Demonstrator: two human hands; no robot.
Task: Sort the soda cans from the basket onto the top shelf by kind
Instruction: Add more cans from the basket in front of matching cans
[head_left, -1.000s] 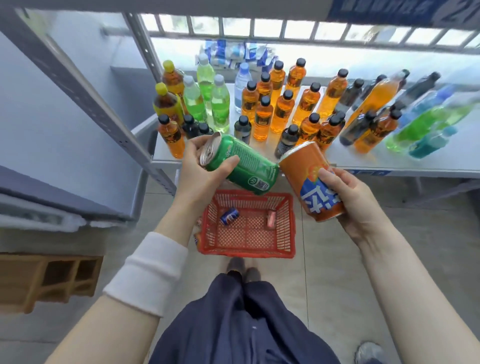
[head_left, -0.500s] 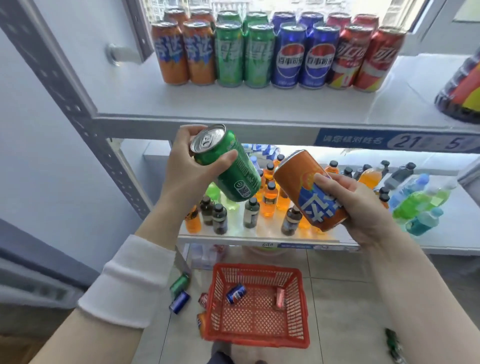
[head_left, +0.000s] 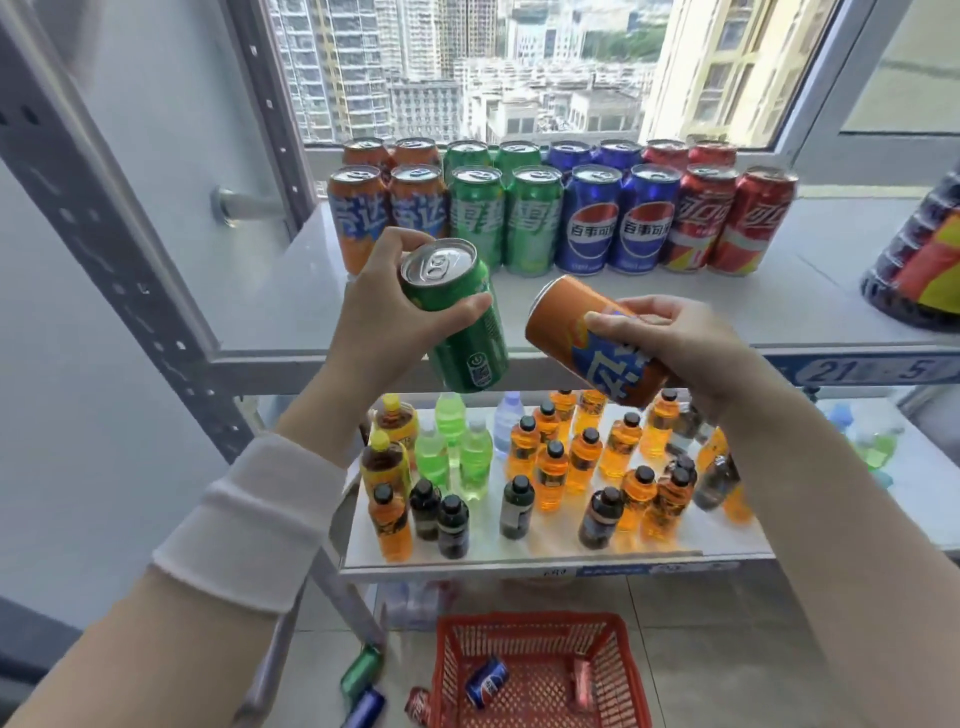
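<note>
Hovering before the top shelf (head_left: 291, 306), the left hand (head_left: 379, 322) grips a tilted green can (head_left: 467, 338); the right hand (head_left: 696, 348) grips a tilted orange can (head_left: 558, 322). Smooth rigid cylinders, probably full and weighty; best held around the middle.

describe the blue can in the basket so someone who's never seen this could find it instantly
At the bottom of the view, a red basket sits on the floor. The blue can lies on its side inside, near the left wall. Its only neighbour in there is a reddish can; another blue can lies outside the basket.
</note>
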